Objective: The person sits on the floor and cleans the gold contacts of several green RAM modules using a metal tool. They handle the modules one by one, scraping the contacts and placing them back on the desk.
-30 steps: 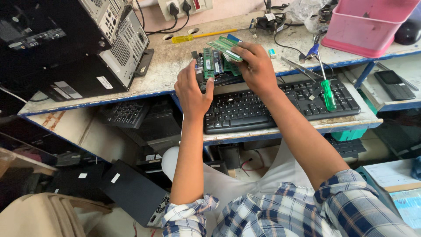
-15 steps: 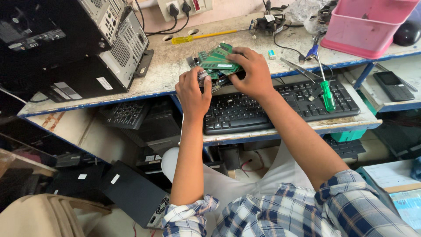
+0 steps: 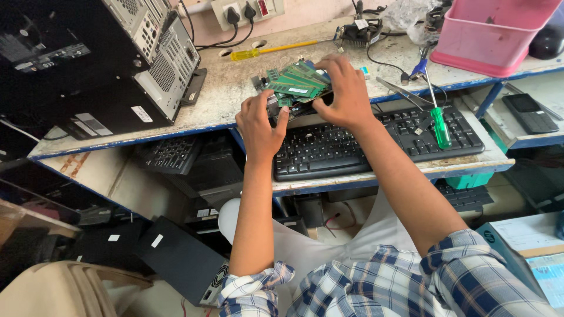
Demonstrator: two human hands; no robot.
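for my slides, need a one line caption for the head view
Both hands, left hand and right hand, gather a stack of green memory modules above a black keyboard.

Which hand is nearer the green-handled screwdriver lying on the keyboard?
Right. The right hand grips the green memory modules just left of the screwdriver; the left hand sits farther left, beyond the modules.

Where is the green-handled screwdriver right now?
In the head view, the green-handled screwdriver lies on the right end of the black keyboard, right of the right hand and below the pink tub.
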